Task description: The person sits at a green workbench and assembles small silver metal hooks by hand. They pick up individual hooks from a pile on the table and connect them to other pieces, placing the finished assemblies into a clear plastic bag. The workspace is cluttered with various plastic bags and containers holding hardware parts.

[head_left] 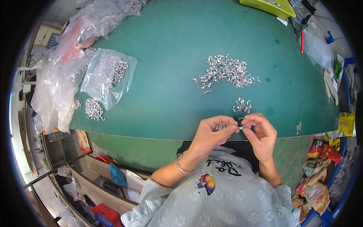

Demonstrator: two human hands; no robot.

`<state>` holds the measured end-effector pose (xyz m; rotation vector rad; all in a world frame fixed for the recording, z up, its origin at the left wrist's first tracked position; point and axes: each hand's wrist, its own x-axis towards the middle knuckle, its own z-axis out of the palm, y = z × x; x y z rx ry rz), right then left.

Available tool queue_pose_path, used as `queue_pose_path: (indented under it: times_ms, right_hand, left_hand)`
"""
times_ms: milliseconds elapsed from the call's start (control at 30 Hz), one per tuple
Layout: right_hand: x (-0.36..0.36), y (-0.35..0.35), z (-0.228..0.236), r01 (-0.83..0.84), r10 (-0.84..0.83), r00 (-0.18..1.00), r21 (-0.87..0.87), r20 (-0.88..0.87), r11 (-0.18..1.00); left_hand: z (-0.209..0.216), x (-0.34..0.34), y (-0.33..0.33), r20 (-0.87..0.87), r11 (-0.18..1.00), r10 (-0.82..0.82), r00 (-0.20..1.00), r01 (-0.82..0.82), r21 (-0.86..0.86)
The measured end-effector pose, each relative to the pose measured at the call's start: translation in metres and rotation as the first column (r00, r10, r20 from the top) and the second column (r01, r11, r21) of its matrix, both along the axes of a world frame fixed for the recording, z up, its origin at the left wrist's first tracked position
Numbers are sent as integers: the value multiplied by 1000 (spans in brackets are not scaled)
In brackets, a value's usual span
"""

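Near the front edge of the green table, my two hands meet fingertip to fingertip. My left hand [210, 133] is closed, pinching one end of a small curved silvery metal piece [240, 128]. Several more such pieces [219, 127] show inside its curled fingers. My right hand [263, 132] is closed in a pinch at the other end of the same piece. Just beyond the hands lies a small pile of curved metal pieces [242, 105], with a larger spread pile [227, 72] farther off. Fine details of the pinched piece are too small to tell.
A clear plastic bag [109, 77] partly filled with metal pieces lies left, beside another small pile [94, 109]. Large crumpled plastic bags [56, 89] cover the table's left edge. A yellow-green basket [270, 6] stands far right. Colourful packages [321, 159] sit right of the table.
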<state>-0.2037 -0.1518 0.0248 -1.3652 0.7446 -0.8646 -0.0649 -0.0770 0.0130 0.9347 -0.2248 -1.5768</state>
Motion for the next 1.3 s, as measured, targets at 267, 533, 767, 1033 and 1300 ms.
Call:
queue_pose_path:
  times_ms: [267, 533, 767, 1033, 1300]
  right_hand:
    - [1, -3, 1, -72, 45, 992, -222, -121, 972]
    - [2, -3, 10, -98, 19, 982, -421, -187, 902]
    - [1, -2, 9, -103, 30, 984, -425, -175, 899]
    - [-2, -8, 3, -77, 10, 980, -328, -199, 942]
    - [-5, -15, 2, -65, -8, 962, -257, -272, 964]
  left_hand:
    - [-5, -6, 3, -100, 999, 26, 995, -30, -40]
    - [-2, -6, 3, -105, 999, 16, 994, -21, -45]
    - [-2, -6, 4, -93, 998, 18, 996, -23, -52]
    - [-3, -2, 4, -10, 998, 66, 998, -66, 5]
    - [-7, 2, 5, -50, 998, 54, 997, -55, -17]
